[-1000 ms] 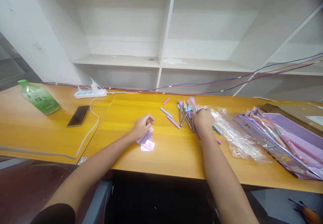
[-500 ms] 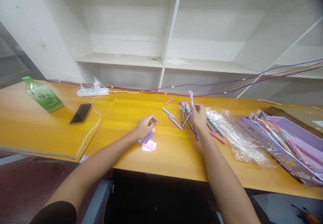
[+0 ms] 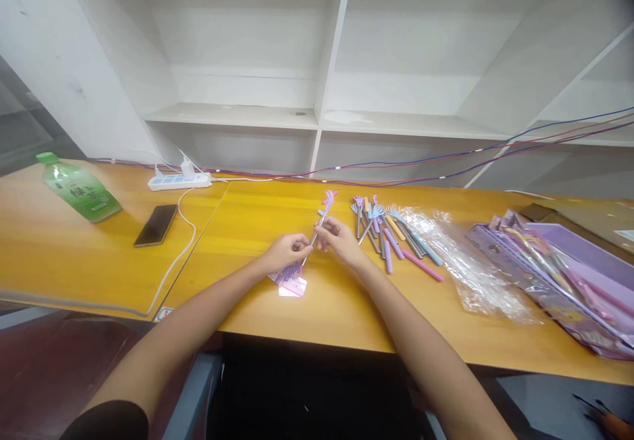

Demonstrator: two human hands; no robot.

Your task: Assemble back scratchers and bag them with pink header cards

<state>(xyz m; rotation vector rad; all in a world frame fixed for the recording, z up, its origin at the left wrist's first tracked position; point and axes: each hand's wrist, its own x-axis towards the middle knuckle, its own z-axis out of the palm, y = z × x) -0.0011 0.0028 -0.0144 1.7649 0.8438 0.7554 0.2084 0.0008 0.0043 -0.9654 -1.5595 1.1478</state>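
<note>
My right hand [image 3: 341, 240] pinches a thin pen with a pink hand-shaped top [image 3: 323, 212], held slanted above the yellow table [image 3: 247, 215]. My left hand [image 3: 286, 252] has its fingers closed at the lower end of the same pen. Small pink and purple packets [image 3: 290, 280] lie under my left hand. To the right of my right hand lies a pile of several similar pens [image 3: 384, 225] in pink, purple and blue.
A crumpled clear plastic bag [image 3: 465, 265] and a purple box with wrapped items [image 3: 559, 265] lie at the right. At the left are a black phone [image 3: 155, 224], a white power strip [image 3: 179, 180] with cable, and a green bottle [image 3: 79, 189]. White shelves stand behind.
My right hand lifted one pen from the pile and carried it left to my left hand, which now closes on its lower end.
</note>
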